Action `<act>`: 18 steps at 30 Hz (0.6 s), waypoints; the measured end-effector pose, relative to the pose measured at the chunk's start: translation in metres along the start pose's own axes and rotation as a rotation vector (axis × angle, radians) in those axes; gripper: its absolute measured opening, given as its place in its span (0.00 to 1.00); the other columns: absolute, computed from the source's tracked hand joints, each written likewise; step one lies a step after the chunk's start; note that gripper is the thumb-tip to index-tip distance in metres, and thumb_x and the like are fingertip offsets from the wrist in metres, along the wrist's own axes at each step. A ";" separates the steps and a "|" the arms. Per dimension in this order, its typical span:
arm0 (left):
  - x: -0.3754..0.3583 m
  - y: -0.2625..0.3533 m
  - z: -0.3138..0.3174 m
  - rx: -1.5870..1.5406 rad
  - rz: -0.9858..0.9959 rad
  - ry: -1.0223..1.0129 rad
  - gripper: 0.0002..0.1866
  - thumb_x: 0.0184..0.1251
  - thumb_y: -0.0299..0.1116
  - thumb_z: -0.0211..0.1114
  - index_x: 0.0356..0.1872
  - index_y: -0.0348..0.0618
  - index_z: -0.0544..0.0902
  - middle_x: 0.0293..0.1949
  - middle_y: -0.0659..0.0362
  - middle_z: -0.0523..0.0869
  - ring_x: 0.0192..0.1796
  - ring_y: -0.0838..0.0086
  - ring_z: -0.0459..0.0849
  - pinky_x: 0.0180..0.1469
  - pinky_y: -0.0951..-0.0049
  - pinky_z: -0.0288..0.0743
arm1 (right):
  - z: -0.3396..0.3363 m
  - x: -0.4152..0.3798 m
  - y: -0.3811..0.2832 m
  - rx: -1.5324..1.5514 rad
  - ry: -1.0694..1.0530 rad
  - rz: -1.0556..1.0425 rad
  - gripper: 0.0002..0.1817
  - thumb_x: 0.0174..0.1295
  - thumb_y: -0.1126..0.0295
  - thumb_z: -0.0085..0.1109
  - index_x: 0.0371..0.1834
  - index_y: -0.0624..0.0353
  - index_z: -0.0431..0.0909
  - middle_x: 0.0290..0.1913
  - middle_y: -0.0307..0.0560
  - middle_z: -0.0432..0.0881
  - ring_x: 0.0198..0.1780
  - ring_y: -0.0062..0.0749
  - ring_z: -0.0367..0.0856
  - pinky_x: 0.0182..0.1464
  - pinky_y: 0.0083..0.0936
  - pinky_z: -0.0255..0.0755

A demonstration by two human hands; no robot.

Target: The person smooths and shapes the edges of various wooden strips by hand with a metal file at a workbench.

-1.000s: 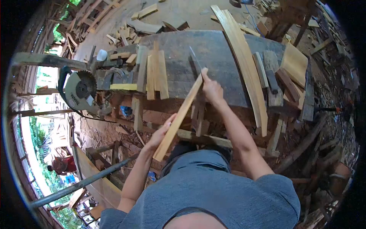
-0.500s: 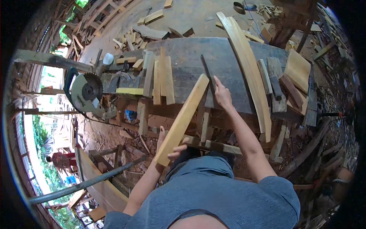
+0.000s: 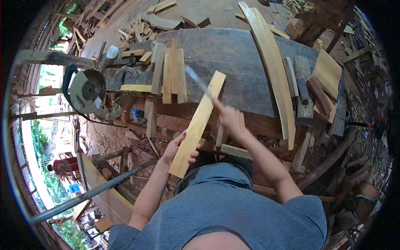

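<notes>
The pale board (image 3: 199,123) is slanting lengthwise from the left hand (image 3: 174,149), whose fingers are curling round its lower end, up across the near edge of the tabletop (image 3: 237,62). Nearer its far end, the right hand (image 3: 231,119) is gripping a thin tool (image 3: 197,80), now angling leftward across the board instead of pointing away beside it.

My left forearm (image 3: 150,191) slants forward and inward from my side, and my left hand (image 3: 171,151) is turned palm up in a cradling grip, the thumb (image 3: 182,136) on one side and curled fingertips (image 3: 193,155) showing on the other. My right arm (image 3: 268,157) reaches farther ahead, its forearm angling in toward my midline. My right hand (image 3: 232,119) is closed in a grasp, back of the hand up, with the index finger (image 3: 217,104) pointing forward and leftward. My hands are apart.
</notes>
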State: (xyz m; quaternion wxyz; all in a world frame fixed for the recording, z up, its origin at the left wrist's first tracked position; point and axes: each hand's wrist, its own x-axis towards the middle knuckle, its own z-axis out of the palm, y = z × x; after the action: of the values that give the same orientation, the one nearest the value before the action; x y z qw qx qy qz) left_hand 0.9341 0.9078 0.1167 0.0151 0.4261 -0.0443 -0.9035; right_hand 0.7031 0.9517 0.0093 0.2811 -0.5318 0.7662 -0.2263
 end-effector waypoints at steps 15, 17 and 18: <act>0.004 -0.002 -0.008 -0.062 -0.002 -0.022 0.30 0.72 0.59 0.50 0.64 0.48 0.67 0.42 0.51 0.76 0.29 0.69 0.70 0.26 0.71 0.66 | -0.017 0.057 0.051 -0.053 0.051 0.204 0.28 0.70 0.64 0.40 0.73 0.25 0.58 0.33 0.65 0.83 0.37 0.63 0.83 0.40 0.55 0.75; 0.001 -0.002 -0.005 0.088 0.125 -0.087 0.32 0.70 0.51 0.58 0.71 0.53 0.62 0.43 0.52 0.75 0.30 0.69 0.71 0.27 0.69 0.68 | -0.017 0.057 0.061 -0.024 0.077 0.185 0.27 0.71 0.61 0.40 0.73 0.25 0.58 0.34 0.61 0.83 0.36 0.61 0.83 0.40 0.55 0.76; 0.000 0.002 0.001 0.262 0.183 -0.016 0.34 0.69 0.48 0.60 0.72 0.55 0.60 0.44 0.52 0.75 0.34 0.69 0.73 0.30 0.68 0.71 | -0.012 0.052 0.069 -0.093 0.197 0.169 0.28 0.70 0.62 0.41 0.74 0.26 0.58 0.32 0.57 0.83 0.33 0.58 0.83 0.36 0.52 0.76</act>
State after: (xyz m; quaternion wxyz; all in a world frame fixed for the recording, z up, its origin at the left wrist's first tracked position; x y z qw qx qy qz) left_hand 0.9330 0.9055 0.1174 0.0414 0.4115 -0.2006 -0.8881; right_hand 0.6331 0.9258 -0.0367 0.1978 -0.4530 0.8418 -0.2168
